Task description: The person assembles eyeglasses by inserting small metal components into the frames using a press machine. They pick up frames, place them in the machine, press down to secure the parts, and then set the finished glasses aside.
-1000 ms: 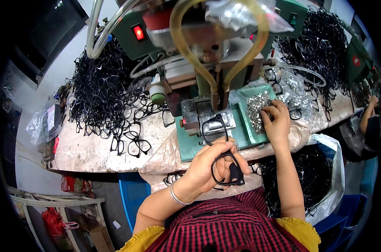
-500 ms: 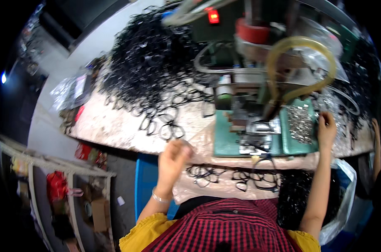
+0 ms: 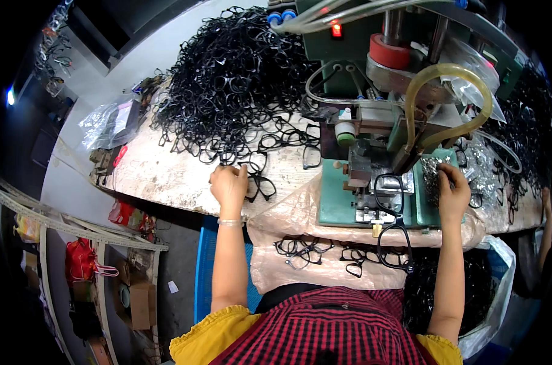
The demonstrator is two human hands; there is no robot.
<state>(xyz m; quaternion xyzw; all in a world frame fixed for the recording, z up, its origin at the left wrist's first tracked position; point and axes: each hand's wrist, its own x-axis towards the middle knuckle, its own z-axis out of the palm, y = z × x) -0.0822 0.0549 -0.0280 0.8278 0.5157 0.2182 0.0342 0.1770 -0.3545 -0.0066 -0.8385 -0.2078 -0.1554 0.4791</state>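
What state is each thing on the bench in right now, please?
Left hand: closed on a black eyeglass frame at the edge of the pile.
Right hand: fingers in the small metal parts on the green tray.
Frame pile: heaped, tangled.
Frame on the machine: lying flat on the fixture.
Red lamp: lit.
Frames on the plastic sheet: loose, scattered.

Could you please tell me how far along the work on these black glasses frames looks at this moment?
Done: a few black frames lie on the plastic sheet at the bench's near edge. In hand: one frame sits on the green machine; the left hand touches a loose frame, while the right hand reaches into small metal parts. Left: the large heap of frames looks barely reduced.
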